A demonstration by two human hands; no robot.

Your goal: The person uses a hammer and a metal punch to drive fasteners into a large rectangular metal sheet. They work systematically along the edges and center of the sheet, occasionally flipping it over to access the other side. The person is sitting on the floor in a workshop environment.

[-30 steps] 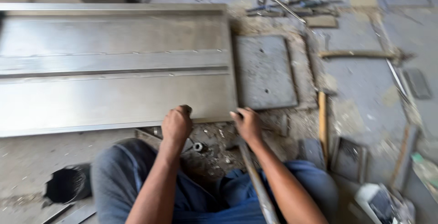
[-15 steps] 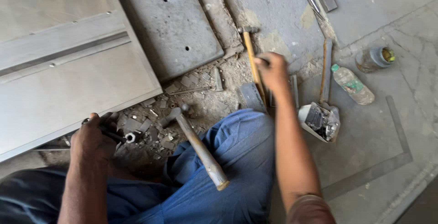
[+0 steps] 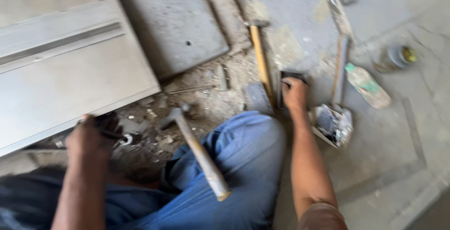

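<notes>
Hammer [image 3: 197, 150] leans on knee between hands; bottle [image 3: 368, 85] lies right.

left hand [image 3: 89, 138]: grip curled closed | right hand [image 3: 294, 94]: arm outstretched, fingers bent

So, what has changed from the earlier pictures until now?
The right hand left the spot beside the left hand, reached out to the right and now lies on a dark flat piece by the long wooden handle. The left hand stayed at the metal sheet's edge. The hammer still leans on the knee.
</notes>
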